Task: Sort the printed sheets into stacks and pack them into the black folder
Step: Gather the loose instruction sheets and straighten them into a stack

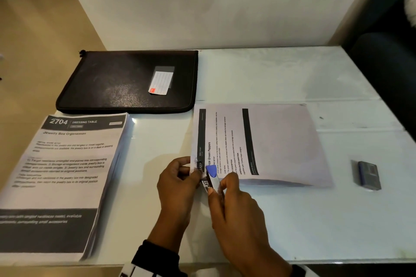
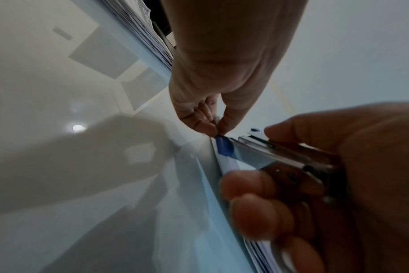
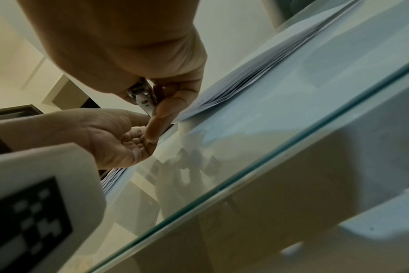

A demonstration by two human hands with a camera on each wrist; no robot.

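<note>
A thin stack of printed sheets (image 1: 281, 141) lies right of centre on the glass table, its text turned sideways. My left hand (image 1: 193, 172) pinches the stack's near-left corner (image 2: 216, 125) between thumb and fingers. My right hand (image 1: 221, 188) grips a small metal stapler (image 1: 212, 174) with a blue tip, its mouth over that same corner (image 2: 224, 146). A tall stack of sheets (image 1: 67, 175) headed "2704 Dressing Table" sits at the left. The black folder (image 1: 126, 83) lies zipped shut behind it. The right wrist view shows the stapler (image 3: 142, 99) between my thumb and fingers.
A small dark box (image 1: 369, 174) lies at the right of the table (image 1: 292, 220). A white wall rises behind the table. A dark chair stands past the right edge. The table's near edge (image 3: 245, 184) runs just below my wrists.
</note>
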